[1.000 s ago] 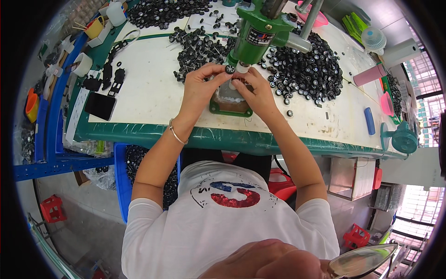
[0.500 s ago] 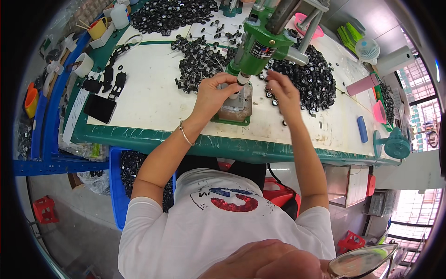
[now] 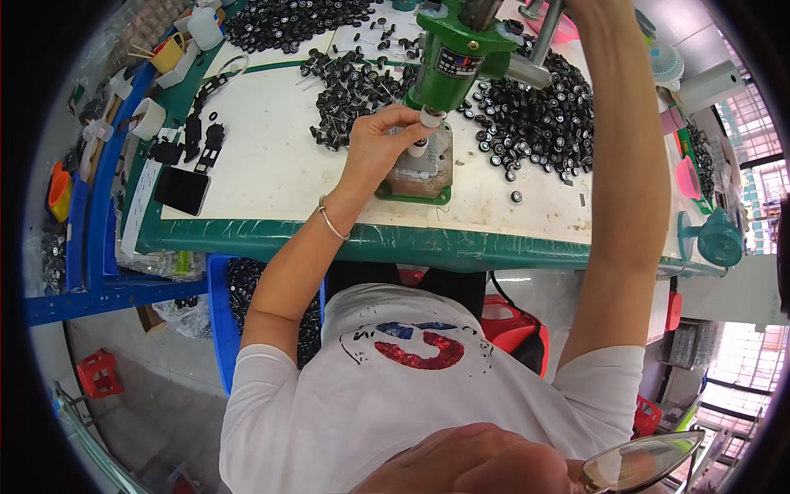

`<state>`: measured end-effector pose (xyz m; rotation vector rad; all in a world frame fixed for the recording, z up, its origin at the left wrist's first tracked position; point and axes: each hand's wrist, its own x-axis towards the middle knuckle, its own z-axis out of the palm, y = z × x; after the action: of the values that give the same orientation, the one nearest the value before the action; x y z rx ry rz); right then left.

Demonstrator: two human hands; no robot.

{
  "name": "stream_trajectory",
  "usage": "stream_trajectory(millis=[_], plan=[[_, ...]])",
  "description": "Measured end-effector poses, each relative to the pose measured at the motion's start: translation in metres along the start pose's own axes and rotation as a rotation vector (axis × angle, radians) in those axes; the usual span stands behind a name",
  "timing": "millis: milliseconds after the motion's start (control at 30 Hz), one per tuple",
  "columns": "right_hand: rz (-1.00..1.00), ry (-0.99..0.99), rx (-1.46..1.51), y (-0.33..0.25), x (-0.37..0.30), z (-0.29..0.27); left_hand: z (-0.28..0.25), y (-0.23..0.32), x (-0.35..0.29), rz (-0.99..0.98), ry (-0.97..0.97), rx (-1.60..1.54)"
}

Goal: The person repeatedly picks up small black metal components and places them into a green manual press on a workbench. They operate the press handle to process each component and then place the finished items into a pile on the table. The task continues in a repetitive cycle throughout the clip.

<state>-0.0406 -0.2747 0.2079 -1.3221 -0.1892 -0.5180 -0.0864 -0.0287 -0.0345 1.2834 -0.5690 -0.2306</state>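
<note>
A green hand press [image 3: 448, 70] stands on the table in front of me, its ram pointing down over a metal base plate [image 3: 428, 169]. The thumb and fingers of my left hand [image 3: 383, 140] pinch together just under the ram, hiding whatever is between them. Below those fingertips, a small black wheel [image 3: 420, 142] sits on a pale post on the base. My right arm [image 3: 629, 148] reaches up past the press; its hand is cut off at the top edge, beside the metal lever bar [image 3: 550, 29], so its fingers do not show.
Axled black wheels [image 3: 362, 95] lie heaped left of the press, loose wheels [image 3: 535, 123] to its right, and another pile [image 3: 296, 23] at the back. A phone [image 3: 182, 191] and black plastic parts [image 3: 211, 148] rest at left. A blue crate [image 3: 220, 329] stands below the table edge.
My right hand has gone from beside the press up and away to the top edge. My left hand stays under the ram, fingers still pinched.
</note>
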Motion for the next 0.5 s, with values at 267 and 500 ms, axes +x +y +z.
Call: stream_trajectory(millis=[267, 500], plan=[[0.089, -0.216, 0.336, -0.013, -0.005, -0.031, 0.002, 0.001, -0.002, 0.027, -0.007, 0.049], [-0.623, -0.044, -0.101, -0.023, -0.105, 0.062, -0.001, 0.001, -0.006, 0.006, 0.015, 0.083]])
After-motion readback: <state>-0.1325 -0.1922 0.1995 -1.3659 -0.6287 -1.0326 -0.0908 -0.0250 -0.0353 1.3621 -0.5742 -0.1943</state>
